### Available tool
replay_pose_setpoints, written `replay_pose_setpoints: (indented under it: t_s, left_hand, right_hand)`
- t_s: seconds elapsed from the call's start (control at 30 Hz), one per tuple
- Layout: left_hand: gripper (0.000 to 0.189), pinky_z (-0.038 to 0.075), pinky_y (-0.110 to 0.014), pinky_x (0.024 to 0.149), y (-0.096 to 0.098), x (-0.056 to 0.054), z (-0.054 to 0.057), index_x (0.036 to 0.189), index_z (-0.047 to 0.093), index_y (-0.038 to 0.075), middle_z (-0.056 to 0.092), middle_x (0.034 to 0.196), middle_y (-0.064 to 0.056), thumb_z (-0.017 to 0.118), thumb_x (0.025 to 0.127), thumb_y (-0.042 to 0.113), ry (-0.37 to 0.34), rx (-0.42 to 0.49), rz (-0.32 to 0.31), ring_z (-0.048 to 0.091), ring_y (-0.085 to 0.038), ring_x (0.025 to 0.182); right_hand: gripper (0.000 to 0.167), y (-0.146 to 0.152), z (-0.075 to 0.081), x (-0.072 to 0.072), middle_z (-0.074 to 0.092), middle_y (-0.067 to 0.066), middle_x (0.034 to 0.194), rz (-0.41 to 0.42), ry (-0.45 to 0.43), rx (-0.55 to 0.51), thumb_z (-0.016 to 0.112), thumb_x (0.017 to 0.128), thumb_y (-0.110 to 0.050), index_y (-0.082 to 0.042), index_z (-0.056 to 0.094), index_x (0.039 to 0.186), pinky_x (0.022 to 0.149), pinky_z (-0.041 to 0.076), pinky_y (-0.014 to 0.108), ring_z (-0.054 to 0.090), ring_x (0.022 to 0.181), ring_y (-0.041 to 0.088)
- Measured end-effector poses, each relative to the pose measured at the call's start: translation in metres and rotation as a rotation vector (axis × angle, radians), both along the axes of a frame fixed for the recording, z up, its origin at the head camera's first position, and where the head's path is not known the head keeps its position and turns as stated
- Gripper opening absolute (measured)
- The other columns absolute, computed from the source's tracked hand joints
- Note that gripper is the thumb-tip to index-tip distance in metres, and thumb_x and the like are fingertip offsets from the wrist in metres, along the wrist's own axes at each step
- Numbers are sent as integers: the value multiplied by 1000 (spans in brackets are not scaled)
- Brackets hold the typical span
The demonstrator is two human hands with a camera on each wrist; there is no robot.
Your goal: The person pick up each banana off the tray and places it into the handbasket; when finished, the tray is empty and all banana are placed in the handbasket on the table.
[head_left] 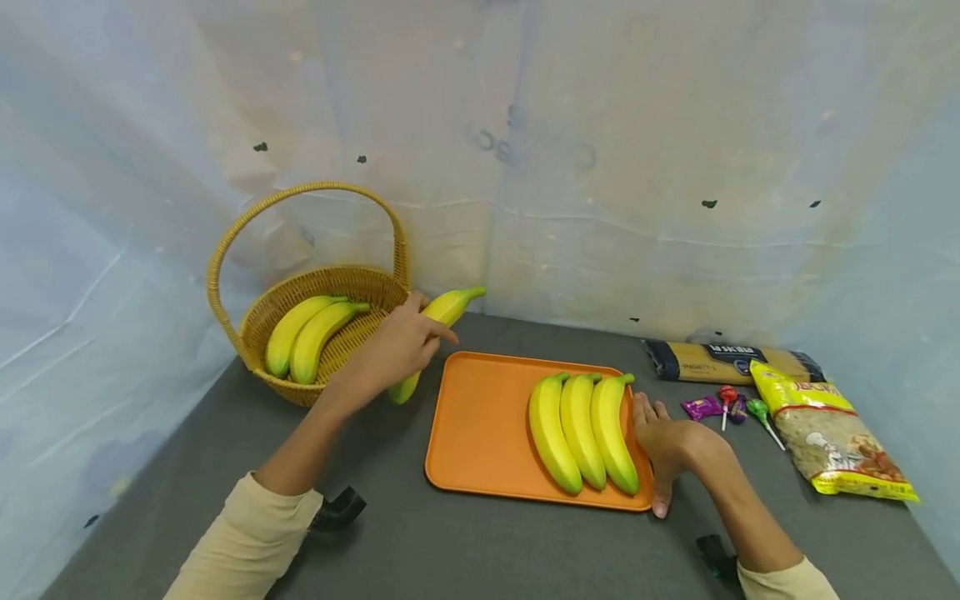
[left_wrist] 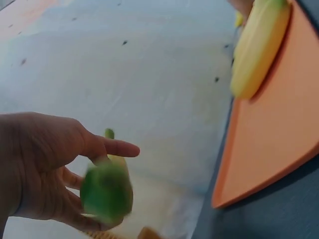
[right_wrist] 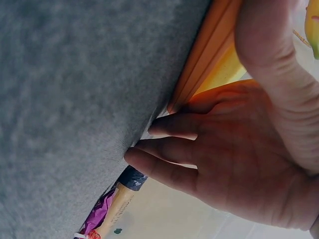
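Observation:
In the head view my left hand grips a yellow banana between thumb and fingers, above the gap between the wicker basket and the orange tray. The left wrist view shows that banana's blurred green tip pointing at the camera. Two bananas lie inside the basket. On the tray's right half, three bananas lie side by side. My right hand rests against the tray's right edge, fingers straight; the right wrist view shows its fingers extended beside the rim.
At the right lie a spaghetti pack, a yellow snack bag, a purple wrapped candy, and red and green lollipops. The basket's tall handle arches over its opening. A pale sheet hangs behind the grey table.

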State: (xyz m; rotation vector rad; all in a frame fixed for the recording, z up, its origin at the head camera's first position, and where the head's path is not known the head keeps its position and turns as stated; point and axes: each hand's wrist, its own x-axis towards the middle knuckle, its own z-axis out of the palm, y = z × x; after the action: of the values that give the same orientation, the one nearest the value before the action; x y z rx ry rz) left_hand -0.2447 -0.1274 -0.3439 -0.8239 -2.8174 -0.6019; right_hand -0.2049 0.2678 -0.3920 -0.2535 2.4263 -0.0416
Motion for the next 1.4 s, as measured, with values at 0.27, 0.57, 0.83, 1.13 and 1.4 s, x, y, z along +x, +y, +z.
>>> replay_pose_setpoints:
  t_s: [0.27, 0.57, 0.83, 1.13, 1.4]
  left_hand:
    - [40, 30, -22, 50, -44, -13, 12, 122, 79, 10, 45, 140, -37, 46, 103, 1, -70, 44, 171, 29, -13, 57]
    - [40, 24, -25, 53, -80, -31, -3, 116, 80, 1, 61, 96, -32, 47, 96, -7, -59, 29, 274, 35, -24, 80]
    - [37, 29, -25, 47, -95, -45, -29, 133, 71, 0, 35, 152, -48, 57, 99, -6, -195, -70, 370, 27, -12, 51]
    - [29, 59, -44, 66, -97, -48, -45, 126, 76, 4, 53, 134, -34, 72, 98, 5, -136, -161, 396, 67, -46, 91]
    - [17, 53, -65, 95, -90, -48, -53, 110, 80, -3, 57, 133, -36, 69, 98, 2, -31, -261, 370, 63, -54, 102]
  right_hand:
    - [164, 0, -3, -3, -3, 40, 169, -8, -8, 16, 105, 49, -35, 14, -3, 161, 123, 16, 74, 4, 156, 61]
    - [165, -3, -2, -4, -3, 40, 169, 1, 2, -6, 105, 48, -37, 15, -4, 161, 123, 15, 74, 4, 156, 61]
    - [164, -3, 0, -2, -3, 40, 169, -6, -1, 1, 106, 47, -35, 15, -2, 161, 123, 16, 74, 4, 156, 61]
    - [165, -3, 1, 0, -5, 40, 169, -21, -2, -40, 105, 48, -35, 14, -5, 161, 122, 15, 76, 1, 155, 62]
    - [165, -1, 0, -2, -5, 40, 168, -17, -9, -5, 105, 48, -33, 15, -5, 161, 123, 14, 74, 2, 156, 61]
